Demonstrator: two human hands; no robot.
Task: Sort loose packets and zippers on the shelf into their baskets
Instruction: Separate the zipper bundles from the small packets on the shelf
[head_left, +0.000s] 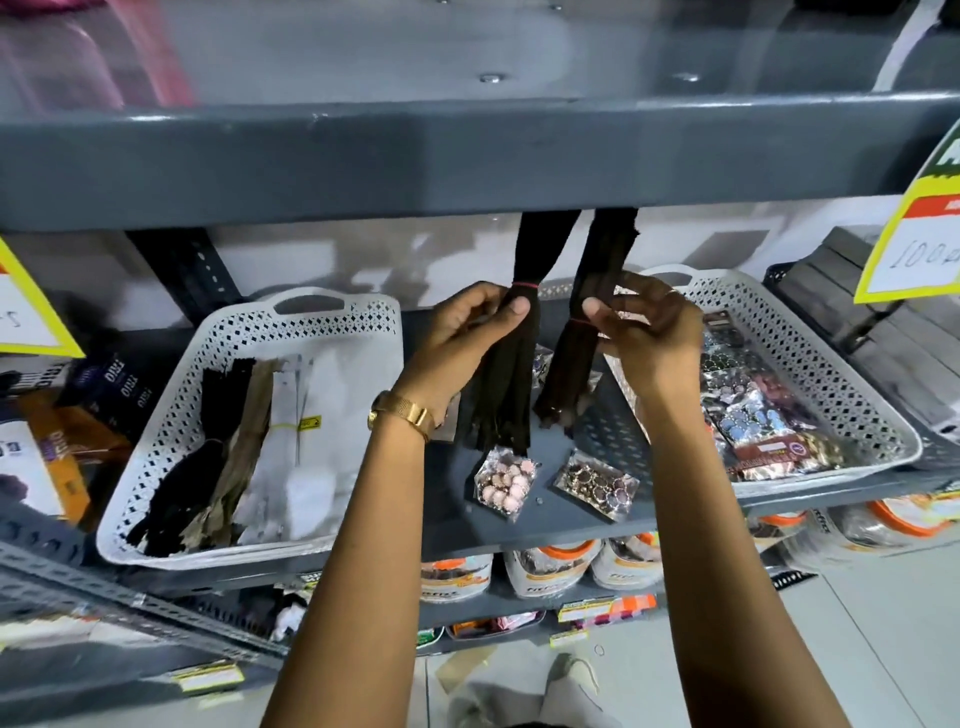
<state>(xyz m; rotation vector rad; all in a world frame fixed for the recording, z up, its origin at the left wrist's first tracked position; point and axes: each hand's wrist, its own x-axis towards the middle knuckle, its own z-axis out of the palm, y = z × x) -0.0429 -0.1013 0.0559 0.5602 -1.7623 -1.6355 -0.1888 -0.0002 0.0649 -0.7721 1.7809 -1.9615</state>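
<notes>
My left hand (470, 338) grips a bundle of black zippers (506, 384) tied with a red band, held upright above the grey shelf (550, 514). My right hand (649, 332) grips a second dark zipper bundle (569, 364) beside it. The tops of both bundles are hidden behind the upper shelf. Two loose packets lie on the shelf below: a pink button packet (505, 480) and a dark button packet (597, 483). The left white basket (171, 415) holds black, brown and white zippers. The right white basket (852, 395) holds several button packets.
The upper shelf edge (467, 156) hangs close above my hands. Yellow price tags (914, 234) stick out at the right and far left. Boxes (62, 415) stand left of the zipper basket. Jars (550, 569) fill the shelf below.
</notes>
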